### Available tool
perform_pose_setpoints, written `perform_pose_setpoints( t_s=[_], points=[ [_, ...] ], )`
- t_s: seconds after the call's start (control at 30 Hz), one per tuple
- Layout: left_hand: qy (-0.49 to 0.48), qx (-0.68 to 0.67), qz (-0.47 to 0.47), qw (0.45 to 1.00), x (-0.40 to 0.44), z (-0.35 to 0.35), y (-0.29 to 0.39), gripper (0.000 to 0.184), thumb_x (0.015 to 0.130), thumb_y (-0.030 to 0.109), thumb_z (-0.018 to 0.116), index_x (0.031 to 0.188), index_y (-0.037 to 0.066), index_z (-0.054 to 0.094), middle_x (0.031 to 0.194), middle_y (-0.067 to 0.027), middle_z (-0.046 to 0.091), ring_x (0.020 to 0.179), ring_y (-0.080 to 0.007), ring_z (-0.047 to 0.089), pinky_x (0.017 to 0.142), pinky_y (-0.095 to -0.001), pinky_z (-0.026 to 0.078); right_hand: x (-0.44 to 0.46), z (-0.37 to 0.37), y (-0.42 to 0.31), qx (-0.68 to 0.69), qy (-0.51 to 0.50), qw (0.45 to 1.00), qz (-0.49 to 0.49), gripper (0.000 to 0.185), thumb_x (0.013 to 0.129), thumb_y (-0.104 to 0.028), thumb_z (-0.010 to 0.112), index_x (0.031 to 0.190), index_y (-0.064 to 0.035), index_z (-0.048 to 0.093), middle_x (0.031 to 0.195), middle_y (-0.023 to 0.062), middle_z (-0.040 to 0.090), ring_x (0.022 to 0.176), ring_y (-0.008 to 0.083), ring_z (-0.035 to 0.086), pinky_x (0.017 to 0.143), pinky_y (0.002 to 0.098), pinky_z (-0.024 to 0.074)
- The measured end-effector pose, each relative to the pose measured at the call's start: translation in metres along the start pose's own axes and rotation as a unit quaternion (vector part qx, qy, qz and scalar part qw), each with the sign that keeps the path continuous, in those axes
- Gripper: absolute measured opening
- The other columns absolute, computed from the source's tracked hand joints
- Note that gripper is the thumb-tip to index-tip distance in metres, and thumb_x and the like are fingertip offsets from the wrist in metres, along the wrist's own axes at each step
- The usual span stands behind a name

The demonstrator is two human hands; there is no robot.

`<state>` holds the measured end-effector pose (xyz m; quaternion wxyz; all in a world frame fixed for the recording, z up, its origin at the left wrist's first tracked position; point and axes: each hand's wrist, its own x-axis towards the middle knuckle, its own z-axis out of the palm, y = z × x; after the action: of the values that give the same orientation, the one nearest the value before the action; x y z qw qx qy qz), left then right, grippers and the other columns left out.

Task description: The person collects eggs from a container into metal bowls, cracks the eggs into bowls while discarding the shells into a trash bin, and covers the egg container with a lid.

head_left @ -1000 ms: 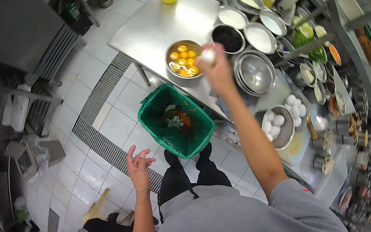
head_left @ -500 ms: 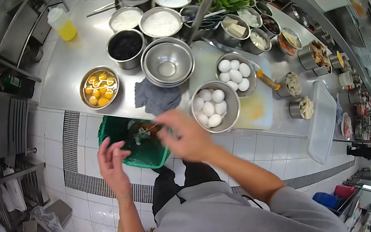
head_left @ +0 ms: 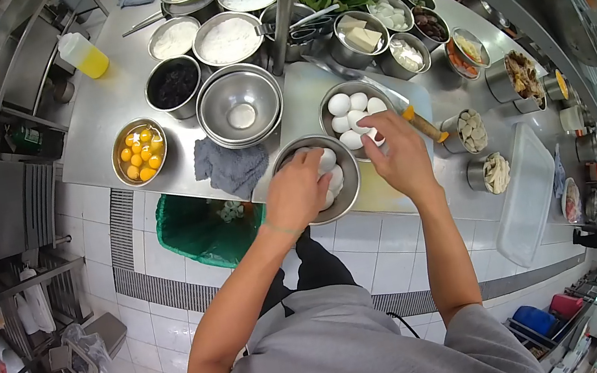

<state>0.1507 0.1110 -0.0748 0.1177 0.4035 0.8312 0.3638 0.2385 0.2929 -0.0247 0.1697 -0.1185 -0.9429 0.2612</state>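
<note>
My left hand [head_left: 297,189] reaches into the near steel bowl [head_left: 353,185] at the table's edge. Its fingers curl round a white egg there, partly hidden by the hand. More white eggs [head_left: 334,177] lie beside its thumb. Over the second steel bowl [head_left: 324,104], just behind and to the right, my right hand [head_left: 402,154] has thumb and fingers closed about a white egg [head_left: 378,137]. Several whole eggs [head_left: 338,105] surround it. Further left stands a bowl [head_left: 120,163] of cracked eggs with many yolks [head_left: 146,151].
Below the table edge hangs a green-lined bin [head_left: 204,239] with shells inside. A grey cloth [head_left: 231,168] and stacked empty bowls [head_left: 240,105] stand left of the eggs. A yellow-handled tool [head_left: 427,125] lies on the cutting board [head_left: 416,194]. A metal post [head_left: 285,17] rises behind.
Both hands have moved from above the green bin, up and right to the two egg bowls. They were empty and spread; now their fingers close on eggs. The view has shifted slightly.
</note>
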Motion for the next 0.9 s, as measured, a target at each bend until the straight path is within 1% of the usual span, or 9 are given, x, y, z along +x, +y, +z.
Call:
perform_pose_setpoints(
  t_s=[0.23, 0.33, 0.4, 0.5, 0.6, 0.67, 0.73, 0.8, 0.9],
  points=[
    [0.003, 0.106, -0.044, 0.993, 0.022, 0.050, -0.001, 0.040, 0.072, 0.019, 0.075, 0.101, 0.000, 0.055, 0.095, -0.0203, 0.064, 0.084, -0.0365, 0.066, 0.071, -0.0455, 0.053, 0.001, -0.013, 0.004, 0.028, 0.021, 0.998, 0.050, 0.024, 0.082, -0.006, 0.067, 0.106, -0.0076, 0.063, 0.097, 0.0080, 0.063, 0.073, 0.0225, 0.061, 0.065, 0.0333, 0.0502],
    [0.032, 0.013, -0.055, 0.998, 0.020, 0.028, 0.008, 0.039, 0.072, 0.018, 0.075, 0.099, -0.002, 0.056, 0.092, -0.0198, 0.065, 0.080, -0.0320, 0.067, 0.070, -0.0415, 0.054, -0.006, -0.016, -0.002, 0.072, 0.008, 0.994, 0.081, 0.027, 0.081, -0.004, 0.067, 0.108, -0.0064, 0.063, 0.101, 0.0093, 0.063, 0.076, 0.0238, 0.062, 0.068, 0.0330, 0.0516],
    [-0.017, -0.194, -0.157, 0.968, 0.026, -0.011, 0.028, 0.041, 0.072, 0.024, 0.075, 0.095, -0.004, 0.058, 0.091, -0.0199, 0.067, 0.079, -0.0294, 0.067, 0.069, -0.0374, 0.053, -0.009, -0.015, -0.013, 0.153, -0.032, 0.987, 0.044, 0.037, 0.080, -0.003, 0.068, 0.116, -0.0045, 0.059, 0.108, 0.0126, 0.061, 0.084, 0.0256, 0.063, 0.075, 0.0320, 0.0516],
    [-0.002, -0.302, -0.161, 0.940, 0.031, -0.032, 0.029, 0.045, 0.070, 0.027, 0.077, 0.095, -0.005, 0.060, 0.084, -0.0174, 0.068, 0.074, -0.0238, 0.066, 0.069, -0.0339, 0.052, -0.007, 0.014, -0.040, 0.153, -0.036, 0.987, -0.030, 0.051, 0.078, -0.003, 0.070, 0.126, -0.0040, 0.053, 0.114, 0.0155, 0.059, 0.090, 0.0268, 0.062, 0.080, 0.0313, 0.0505],
    [0.022, -0.359, -0.160, 0.919, 0.030, -0.047, 0.026, 0.056, 0.074, 0.028, 0.081, 0.112, -0.004, 0.055, 0.099, -0.0143, 0.066, 0.082, -0.0197, 0.064, 0.074, -0.0331, 0.053, 0.007, 0.036, -0.038, 0.182, 0.010, 0.983, -0.033, 0.054, 0.082, -0.007, 0.069, 0.132, -0.0035, 0.048, 0.116, 0.0135, 0.058, 0.095, 0.0224, 0.060, 0.083, 0.0302, 0.0493],
    [0.072, -0.409, -0.140, 0.899, 0.023, -0.063, 0.022, 0.060, 0.083, 0.022, 0.078, 0.129, 0.001, 0.047, 0.118, -0.0105, 0.058, 0.097, -0.0145, 0.059, 0.085, -0.0281, 0.051, 0.031, 0.047, -0.037, 0.331, 0.033, 0.933, 0.136, 0.048, 0.089, -0.010, 0.065, 0.133, -0.0031, 0.047, 0.110, 0.0087, 0.060, 0.089, 0.0156, 0.061, 0.077, 0.0283, 0.0502],
    [0.111, -0.416, -0.126, 0.894, 0.006, -0.077, 0.010, 0.054, 0.086, 0.019, 0.074, 0.129, 0.001, 0.047, 0.119, -0.0103, 0.058, 0.098, -0.0142, 0.059, 0.086, -0.0281, 0.050, 0.077, 0.053, -0.025, 0.430, 0.107, 0.881, 0.165, 0.036, 0.096, -0.012, 0.058, 0.130, -0.0029, 0.050, 0.093, 0.0047, 0.064, 0.068, 0.0085, 0.057, 0.058, 0.0227, 0.0475],
    [0.145, -0.438, -0.130, 0.877, -0.019, -0.092, -0.001, 0.043, 0.091, 0.010, 0.066, 0.129, 0.002, 0.049, 0.117, -0.0097, 0.058, 0.097, -0.0133, 0.059, 0.085, -0.0272, 0.049, 0.128, 0.066, 0.001, 0.464, 0.175, 0.854, 0.159, 0.026, 0.100, -0.022, 0.054, 0.116, -0.0017, 0.053, 0.090, 0.0055, 0.064, 0.061, 0.0064, 0.051, 0.050, 0.0213, 0.0419],
    [0.176, -0.428, -0.184, 0.867, -0.070, -0.103, -0.028, 0.041, 0.090, 0.008, 0.066, 0.127, 0.001, 0.050, 0.116, -0.0099, 0.059, 0.093, -0.0135, 0.060, 0.083, -0.0270, 0.050, 0.187, 0.087, 0.008, 0.554, 0.313, 0.745, 0.202, 0.021, 0.099, -0.024, 0.054, 0.103, -0.0037, 0.053, 0.081, 0.0037, 0.057, 0.056, 0.0071, 0.047, 0.044, 0.0201, 0.0345]
  ],
)
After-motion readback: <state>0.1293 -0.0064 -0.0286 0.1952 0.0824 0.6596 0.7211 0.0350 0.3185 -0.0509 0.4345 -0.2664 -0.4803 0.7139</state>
